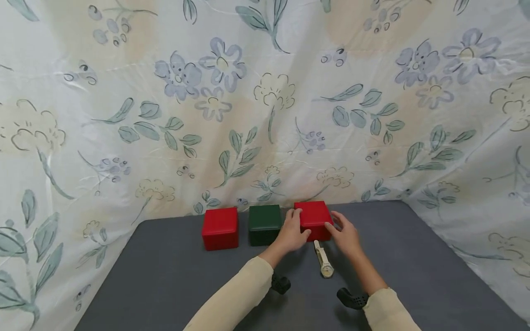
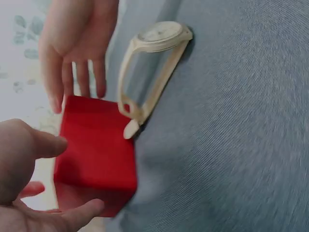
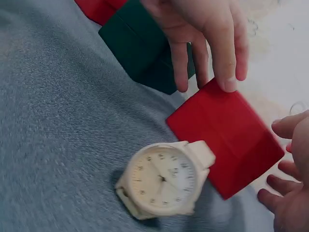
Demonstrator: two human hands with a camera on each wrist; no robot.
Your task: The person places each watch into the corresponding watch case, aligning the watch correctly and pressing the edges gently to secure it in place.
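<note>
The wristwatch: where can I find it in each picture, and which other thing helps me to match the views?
Head: the wristwatch lies right of centre, in the lower half.
Left wrist: the wristwatch is in the upper middle.
Right wrist: the wristwatch is just below the centre, nearly face-on.
Shared landmark: the red box nearest it: above it in head, lower left in left wrist, upper right in right wrist.

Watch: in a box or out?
Out. In the head view the watch lies on the grey table, just in front of the rightmost red box, its dial and strap both showing.
</note>
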